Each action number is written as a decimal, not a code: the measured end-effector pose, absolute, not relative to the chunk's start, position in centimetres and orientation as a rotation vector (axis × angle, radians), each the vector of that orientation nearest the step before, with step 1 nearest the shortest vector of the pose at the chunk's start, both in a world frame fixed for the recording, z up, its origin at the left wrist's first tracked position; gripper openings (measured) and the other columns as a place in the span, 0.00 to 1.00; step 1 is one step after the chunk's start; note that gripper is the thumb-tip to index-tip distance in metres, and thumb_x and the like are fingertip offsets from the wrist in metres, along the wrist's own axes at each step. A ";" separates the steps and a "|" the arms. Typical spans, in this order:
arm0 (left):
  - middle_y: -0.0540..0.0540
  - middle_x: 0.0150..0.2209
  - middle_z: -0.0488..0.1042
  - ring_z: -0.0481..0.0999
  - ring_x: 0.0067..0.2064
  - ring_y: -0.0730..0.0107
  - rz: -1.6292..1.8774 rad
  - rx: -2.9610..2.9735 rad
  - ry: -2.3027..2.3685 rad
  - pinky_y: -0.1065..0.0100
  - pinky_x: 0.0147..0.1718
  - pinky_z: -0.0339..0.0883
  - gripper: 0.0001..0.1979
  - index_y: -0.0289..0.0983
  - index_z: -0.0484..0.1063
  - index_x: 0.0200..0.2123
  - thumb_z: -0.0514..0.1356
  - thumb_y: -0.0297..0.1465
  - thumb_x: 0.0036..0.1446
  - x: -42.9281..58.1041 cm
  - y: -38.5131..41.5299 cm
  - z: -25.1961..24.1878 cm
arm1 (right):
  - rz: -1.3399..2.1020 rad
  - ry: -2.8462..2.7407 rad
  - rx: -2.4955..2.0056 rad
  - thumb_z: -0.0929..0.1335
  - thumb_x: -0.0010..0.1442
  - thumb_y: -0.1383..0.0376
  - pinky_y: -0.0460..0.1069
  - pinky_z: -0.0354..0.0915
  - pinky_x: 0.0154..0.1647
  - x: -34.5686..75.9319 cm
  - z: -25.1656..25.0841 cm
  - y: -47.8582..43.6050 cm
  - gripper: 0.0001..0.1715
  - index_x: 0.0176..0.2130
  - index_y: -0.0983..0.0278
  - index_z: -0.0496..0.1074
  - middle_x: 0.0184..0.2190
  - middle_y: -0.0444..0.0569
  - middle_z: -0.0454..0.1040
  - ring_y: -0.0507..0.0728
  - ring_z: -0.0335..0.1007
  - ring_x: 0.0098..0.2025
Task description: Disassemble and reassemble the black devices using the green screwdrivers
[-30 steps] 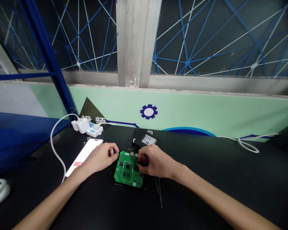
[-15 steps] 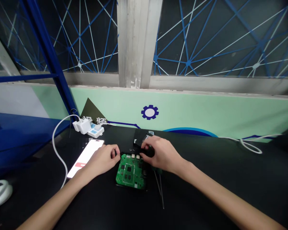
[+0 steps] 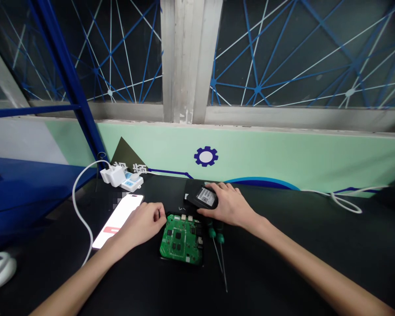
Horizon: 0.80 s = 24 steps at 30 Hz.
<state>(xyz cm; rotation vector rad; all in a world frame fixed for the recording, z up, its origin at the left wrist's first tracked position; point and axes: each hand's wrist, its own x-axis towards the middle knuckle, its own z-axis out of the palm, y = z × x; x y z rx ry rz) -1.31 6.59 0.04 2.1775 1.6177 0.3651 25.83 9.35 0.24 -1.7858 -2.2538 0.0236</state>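
A green circuit board (image 3: 181, 239) sits in a shallow black case (image 3: 163, 258) on the dark table. My left hand (image 3: 147, 223) has its fingers curled and pinched at the case's far left corner. Beyond the board, my right hand (image 3: 232, 202) grips the right side of a black cover (image 3: 193, 201) with a white printed label, thumb at the near edge and fingers over the top. Two screwdrivers (image 3: 220, 239) with green handles lie right of the board, below my right hand. Small screws (image 3: 181, 208) rest between the board and the cover.
A lit phone (image 3: 118, 221) lies under my left wrist. Behind it are a white power strip (image 3: 131, 181) and plugged-in charger (image 3: 114, 176), with a white cable (image 3: 75, 193) curving forward. Another white cable (image 3: 344, 204) runs along the wall at right.
My right hand has moved from the board's far right corner, where it pinched something dark, up and right onto the labelled black cover. The screwdriver handles now show. My left hand stays put.
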 end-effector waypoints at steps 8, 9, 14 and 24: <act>0.53 0.23 0.72 0.71 0.25 0.69 0.367 2.173 1.608 0.69 0.25 0.54 0.07 0.40 0.69 0.27 0.55 0.31 0.57 -1.4 6.6 -0.1 | 0.022 -2.222 -1.592 0.75 0.47 0.42 0.63 0.63 0.48 25.7 0.6 9.0 0.40 0.52 0.61 0.73 0.46 0.58 0.76 0.71 0.68 0.49; 0.53 0.23 0.72 0.71 0.26 0.69 0.366 2.173 1.610 0.69 0.25 0.54 0.07 0.41 0.69 0.27 0.55 0.31 0.57 -1.4 6.6 -0.1 | 0.031 -2.230 -1.567 0.75 0.47 0.42 0.63 0.63 0.49 25.6 0.8 8.8 0.39 0.51 0.61 0.73 0.46 0.58 0.75 0.70 0.68 0.49; 0.54 0.23 0.72 0.71 0.26 0.69 0.383 2.173 1.607 0.69 0.26 0.55 0.07 0.41 0.69 0.28 0.54 0.31 0.57 -1.6 6.8 -0.1 | 0.074 -2.319 -1.424 0.78 0.43 0.43 0.62 0.62 0.49 24.5 1.7 7.5 0.42 0.51 0.60 0.72 0.46 0.57 0.74 0.69 0.67 0.48; 0.52 0.24 0.73 0.71 0.27 0.68 0.527 2.128 1.607 0.69 0.28 0.57 0.09 0.41 0.74 0.34 0.54 0.32 0.58 -1.6 7.1 -0.1 | 0.286 -2.489 -1.227 0.79 0.38 0.41 0.61 0.59 0.51 22.3 2.1 4.4 0.46 0.52 0.60 0.73 0.44 0.53 0.73 0.66 0.67 0.46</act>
